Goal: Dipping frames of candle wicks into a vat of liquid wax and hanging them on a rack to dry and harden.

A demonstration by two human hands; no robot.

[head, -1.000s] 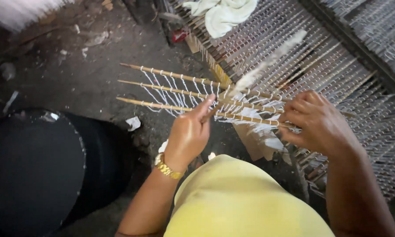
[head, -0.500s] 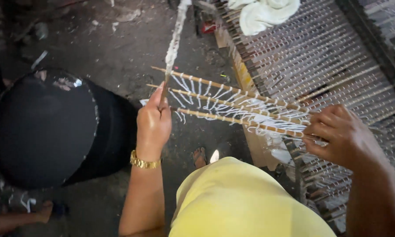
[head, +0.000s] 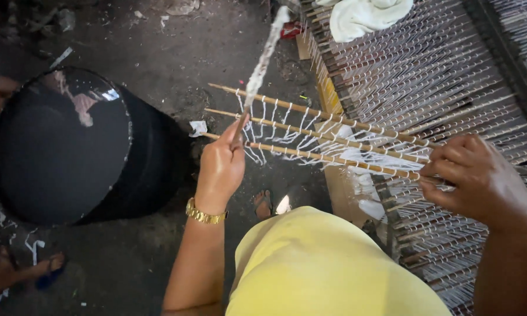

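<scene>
My left hand (head: 221, 164), with a gold watch at the wrist, is closed on the lower end of a thin stick coated in white wax (head: 262, 61) that points up and away. My right hand (head: 474, 175) grips the near ends of three bamboo rods (head: 328, 137) held out flat over the floor. Rows of white strings (head: 287, 131) are looped across those rods. The rods' right ends rest at the edge of a large rack (head: 427, 76) filled with many similar coated sticks.
A big black drum (head: 59, 146) stands on the dirt floor at left. White cloth (head: 363, 17) lies on the rack's far end. Another person's foot (head: 18, 275) shows at lower left. My yellow garment (head: 328, 269) fills the bottom centre.
My left hand has pulled a white-coated stick out from the rods and lifted it upright. The view has shifted so the drum sits further into frame. The right hand keeps its hold.
</scene>
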